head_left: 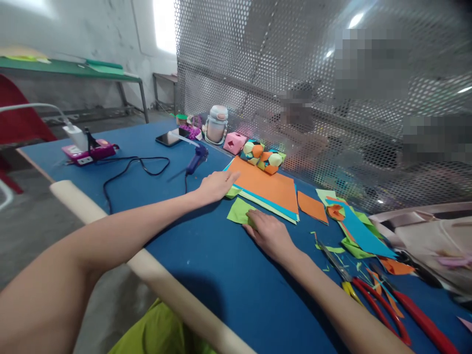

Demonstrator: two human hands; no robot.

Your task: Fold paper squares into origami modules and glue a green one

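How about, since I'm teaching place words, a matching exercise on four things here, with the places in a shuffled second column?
Column one:
1. right hand
2. power strip
3. pink paper box
4. orange sheet

Column two:
A. between the bottle and the paper balls
B. on top of the blue sheet
C. fingers on a small green paper
D. with a white adapter plugged in

Right pairs: 1-C, 2-D, 3-A, 4-B
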